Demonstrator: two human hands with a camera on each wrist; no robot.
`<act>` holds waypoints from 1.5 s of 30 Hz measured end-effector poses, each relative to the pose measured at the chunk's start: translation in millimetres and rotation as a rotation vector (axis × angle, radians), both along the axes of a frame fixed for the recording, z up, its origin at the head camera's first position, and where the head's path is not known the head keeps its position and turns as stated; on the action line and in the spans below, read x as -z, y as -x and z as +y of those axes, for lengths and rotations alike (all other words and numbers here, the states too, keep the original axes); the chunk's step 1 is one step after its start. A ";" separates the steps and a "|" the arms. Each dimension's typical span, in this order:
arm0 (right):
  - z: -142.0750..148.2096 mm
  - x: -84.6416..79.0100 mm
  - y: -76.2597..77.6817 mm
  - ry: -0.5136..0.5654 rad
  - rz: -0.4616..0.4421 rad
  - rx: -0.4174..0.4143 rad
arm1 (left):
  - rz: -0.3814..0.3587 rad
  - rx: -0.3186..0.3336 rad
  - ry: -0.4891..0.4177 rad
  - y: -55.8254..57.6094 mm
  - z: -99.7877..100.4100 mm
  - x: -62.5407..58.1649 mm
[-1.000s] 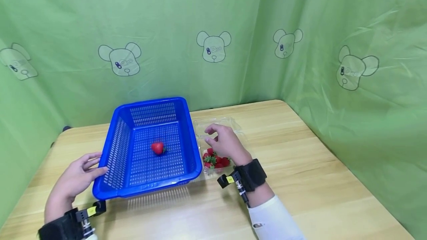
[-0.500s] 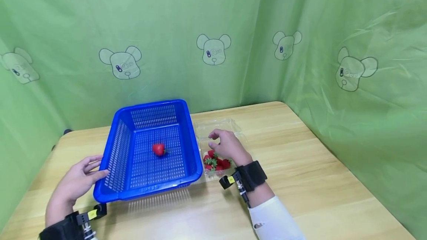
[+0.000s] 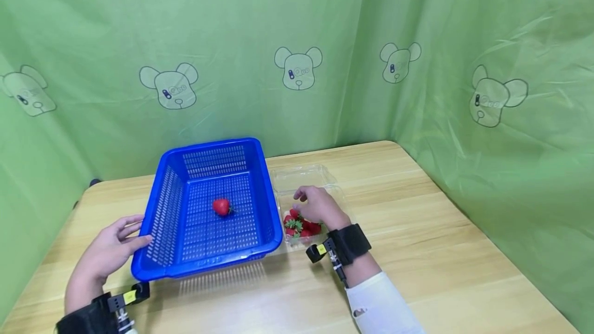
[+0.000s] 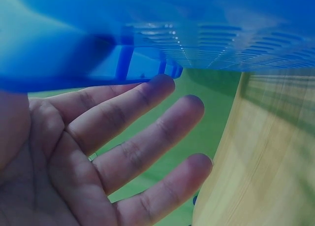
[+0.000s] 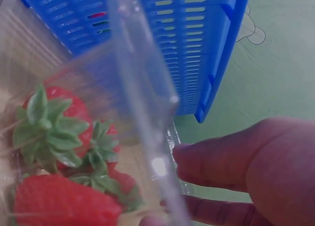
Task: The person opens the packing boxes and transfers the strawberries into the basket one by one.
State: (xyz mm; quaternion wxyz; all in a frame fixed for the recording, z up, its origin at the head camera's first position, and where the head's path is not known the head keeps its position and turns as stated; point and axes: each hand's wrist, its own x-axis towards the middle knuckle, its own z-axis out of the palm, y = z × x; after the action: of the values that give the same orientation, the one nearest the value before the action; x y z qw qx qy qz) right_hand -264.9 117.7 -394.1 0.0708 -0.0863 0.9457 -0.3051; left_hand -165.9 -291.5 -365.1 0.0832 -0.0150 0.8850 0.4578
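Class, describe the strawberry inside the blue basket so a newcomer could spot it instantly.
At the wooden table, find the blue basket, left of the clear plastic box in the head view. On the basket's slotted floor is one red strawberry; unlike the clustered strawberries in the box, it lies alone.

grn cartoon-print curtain (image 3: 232, 19) behind wood tbl (image 3: 427, 241)

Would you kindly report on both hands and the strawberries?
Left hand touching blue basket; right hand at clear box. One strawberry in basket, more strawberries in box. Nothing visibly blocking.
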 end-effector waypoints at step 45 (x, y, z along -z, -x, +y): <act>-2.9 13.0 -0.5 -0.099 0.002 -0.072 | 0.029 0.004 0.018 -0.6 1.1 -1.9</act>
State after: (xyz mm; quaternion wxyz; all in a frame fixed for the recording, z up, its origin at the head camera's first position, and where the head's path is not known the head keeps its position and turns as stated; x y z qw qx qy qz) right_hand -264.4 114.8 -407.1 0.0850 -0.1171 0.9560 -0.2553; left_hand -165.3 -290.4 -363.2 0.0709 -0.0074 0.8902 0.4500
